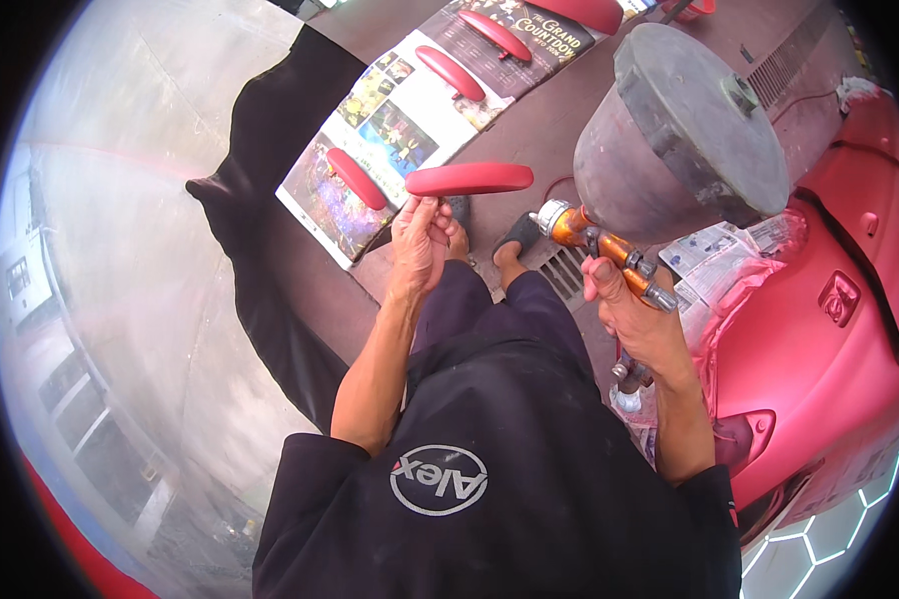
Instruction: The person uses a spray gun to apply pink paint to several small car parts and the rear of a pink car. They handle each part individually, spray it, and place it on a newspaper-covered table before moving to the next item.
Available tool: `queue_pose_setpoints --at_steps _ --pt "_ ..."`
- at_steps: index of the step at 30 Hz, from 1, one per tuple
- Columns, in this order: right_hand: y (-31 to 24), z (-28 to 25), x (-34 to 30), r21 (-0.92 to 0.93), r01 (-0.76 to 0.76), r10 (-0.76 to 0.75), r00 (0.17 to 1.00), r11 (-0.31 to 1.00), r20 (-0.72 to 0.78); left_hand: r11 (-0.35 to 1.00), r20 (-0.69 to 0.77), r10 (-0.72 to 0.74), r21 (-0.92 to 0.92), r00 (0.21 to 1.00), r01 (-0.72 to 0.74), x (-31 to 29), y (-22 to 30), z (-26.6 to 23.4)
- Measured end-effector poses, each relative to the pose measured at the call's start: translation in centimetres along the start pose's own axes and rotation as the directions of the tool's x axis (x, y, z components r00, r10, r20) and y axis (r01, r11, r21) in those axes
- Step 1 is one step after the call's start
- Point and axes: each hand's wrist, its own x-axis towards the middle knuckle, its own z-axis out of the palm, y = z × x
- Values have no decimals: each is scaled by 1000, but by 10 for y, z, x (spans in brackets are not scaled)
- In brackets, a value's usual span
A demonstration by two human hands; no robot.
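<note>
A: Which step do we have in hand?
B: We judge it to be spray-coating. Our left grip (423, 243) is clamped beneath one end of a red, elongated, rounded part (469, 180), held left of the amber metal spray gun with a grey round cup (609, 248). Our right grip (629, 304) is wrapped around that gun's handle.
A: What does the next move call for?
B: Probably an even pass, nozzle (547, 218) squared to the part. Trigger position: we cannot tell.
</note>
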Motion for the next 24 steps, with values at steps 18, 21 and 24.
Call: queue_pose_setpoints --at_steps 18,21,24 --pt "31 13 14 165 19 43 930 986 -365 638 -57 -337 721 940 273 215 154 -88" --pt "38 19 14 211 -12 98 910 977 -403 537 -62 -393 795 917 284 242 154 -98" --pt "40 24 14 228 -20 118 898 973 -424 378 -84 -388 894 918 242 254 148 -99"
